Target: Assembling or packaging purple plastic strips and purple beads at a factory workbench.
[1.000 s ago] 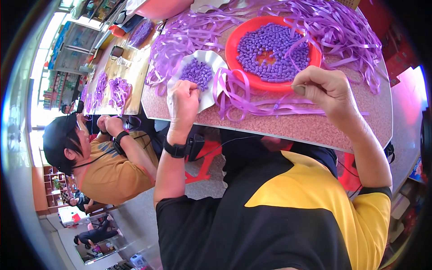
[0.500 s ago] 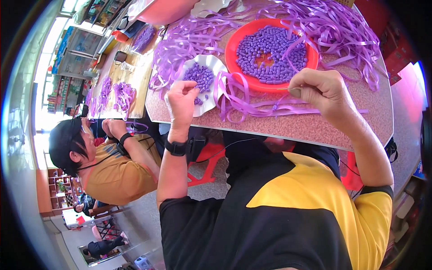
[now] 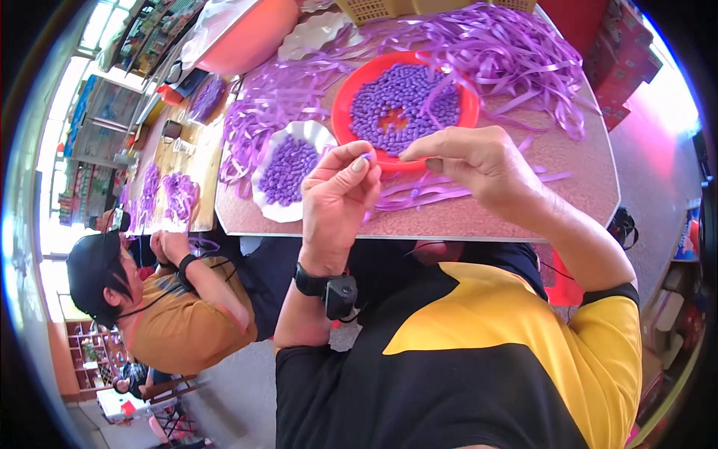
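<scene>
In front of me, my left hand (image 3: 338, 200) pinches a small purple bead (image 3: 367, 156) between thumb and forefinger. Close on its right, the fingertips of my right hand (image 3: 490, 166) are pressed together; the thin needle-like tool they held a moment ago is hard to make out now. Just behind both hands lies a red plate (image 3: 341, 118) of purple beads (image 3: 407, 93), a bare patch showing in its middle. Left of my left hand is a white wavy-edged dish (image 3: 278, 212) with more such beads. Purple ribbons (image 3: 430, 196) lie on the table under my right hand.
A big heap of purple ribbon (image 3: 516, 56) covers the table's far right, and another (image 3: 262, 112) its left. Behind stand a pink basin (image 3: 250, 37), another white dish (image 3: 318, 34) and a yellow crate (image 3: 404, 7). To my left, a person (image 3: 187, 314) works at a wooden table (image 3: 203, 150).
My left hand has come from the white dish toward the right hand, now with a bead in its fingers. My right hand has moved left to meet it. The view has shifted.
</scene>
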A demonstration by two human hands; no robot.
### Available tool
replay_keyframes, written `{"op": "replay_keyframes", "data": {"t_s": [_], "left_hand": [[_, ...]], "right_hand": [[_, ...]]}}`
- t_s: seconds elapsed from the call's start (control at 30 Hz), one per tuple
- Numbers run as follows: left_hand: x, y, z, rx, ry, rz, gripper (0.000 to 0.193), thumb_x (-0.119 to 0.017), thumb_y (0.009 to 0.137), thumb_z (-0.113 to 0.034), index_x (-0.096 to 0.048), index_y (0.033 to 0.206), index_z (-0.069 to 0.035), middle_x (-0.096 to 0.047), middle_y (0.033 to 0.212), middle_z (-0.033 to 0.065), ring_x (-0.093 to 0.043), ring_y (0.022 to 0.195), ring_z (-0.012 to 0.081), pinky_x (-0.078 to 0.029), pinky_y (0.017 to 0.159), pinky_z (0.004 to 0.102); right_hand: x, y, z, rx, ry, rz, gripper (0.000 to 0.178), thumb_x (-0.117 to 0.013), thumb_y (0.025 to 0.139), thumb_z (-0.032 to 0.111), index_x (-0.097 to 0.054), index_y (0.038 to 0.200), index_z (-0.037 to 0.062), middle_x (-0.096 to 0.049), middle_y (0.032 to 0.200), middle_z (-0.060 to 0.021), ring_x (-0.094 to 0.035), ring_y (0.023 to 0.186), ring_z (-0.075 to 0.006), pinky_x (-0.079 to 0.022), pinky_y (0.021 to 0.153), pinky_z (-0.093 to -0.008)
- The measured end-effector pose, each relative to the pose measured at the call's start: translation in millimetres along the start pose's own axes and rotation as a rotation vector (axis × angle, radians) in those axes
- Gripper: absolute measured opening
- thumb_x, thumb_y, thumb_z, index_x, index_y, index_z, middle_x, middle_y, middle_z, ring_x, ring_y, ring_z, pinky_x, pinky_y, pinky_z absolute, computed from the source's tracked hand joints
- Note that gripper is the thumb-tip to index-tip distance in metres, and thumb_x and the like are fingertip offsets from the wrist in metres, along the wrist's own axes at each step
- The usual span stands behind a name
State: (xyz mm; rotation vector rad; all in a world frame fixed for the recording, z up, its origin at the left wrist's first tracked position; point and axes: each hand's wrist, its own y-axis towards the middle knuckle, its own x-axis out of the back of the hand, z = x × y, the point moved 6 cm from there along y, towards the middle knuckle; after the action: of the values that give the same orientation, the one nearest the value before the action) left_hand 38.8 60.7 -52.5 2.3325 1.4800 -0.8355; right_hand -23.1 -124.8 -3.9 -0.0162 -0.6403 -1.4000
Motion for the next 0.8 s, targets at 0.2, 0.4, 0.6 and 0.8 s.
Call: {"op": "replay_keyframes", "data": {"t_s": [0.2, 0.4, 0.6, 0.8], "left_hand": [[-27, 3, 21, 0.033, -0.060, 0.070, 0.019, -0.063, 0.094, -0.006, -0.063, 0.112, 0.002, -0.069, 0.096, 0.0088, -0.068, 0.082, 0.0152, -0.050, 0.059, 0.0244], [-38, 0, 23, 0.022, -0.012, 0.101, 0.019, -0.062, 0.095, -0.007, -0.063, 0.112, 0.002, -0.069, 0.091, 0.0088, -0.068, 0.078, 0.0150, -0.049, 0.057, 0.0254], [-41, -2, 24, 0.015, 0.017, 0.055, 0.019, -0.062, 0.095, -0.007, -0.063, 0.112, 0.002, -0.069, 0.089, 0.0101, -0.067, 0.074, 0.0143, -0.048, 0.055, 0.0251], [-42, -2, 24, -0.002, 0.037, 0.090, 0.019, -0.062, 0.095, -0.007, -0.063, 0.112, 0.003, -0.069, 0.088, 0.0117, -0.066, 0.070, 0.0153, -0.047, 0.054, 0.0259]], "right_hand": [[11, -7, -2, -0.071, -0.033, -0.056, 0.027, -0.053, 0.091, -0.009, -0.068, 0.112, -0.0002, -0.072, 0.103, -0.0119, -0.068, 0.096, -0.0179, -0.054, 0.085, -0.0305], [13, -11, -4, -0.047, -0.037, -0.080, 0.027, -0.055, 0.090, -0.009, -0.069, 0.111, -0.0002, -0.072, 0.102, -0.0124, -0.068, 0.093, -0.0181, -0.055, 0.084, -0.0302], [16, -12, -2, -0.011, -0.061, -0.102, 0.024, -0.058, 0.090, -0.008, -0.069, 0.109, -0.0007, -0.072, 0.099, -0.0122, -0.069, 0.091, -0.0177, -0.055, 0.082, -0.0297], [16, -13, 0, -0.036, -0.074, -0.088, 0.023, -0.057, 0.090, -0.008, -0.069, 0.109, -0.0012, -0.072, 0.096, -0.0118, -0.069, 0.089, -0.0171, -0.056, 0.081, -0.0293]]}}
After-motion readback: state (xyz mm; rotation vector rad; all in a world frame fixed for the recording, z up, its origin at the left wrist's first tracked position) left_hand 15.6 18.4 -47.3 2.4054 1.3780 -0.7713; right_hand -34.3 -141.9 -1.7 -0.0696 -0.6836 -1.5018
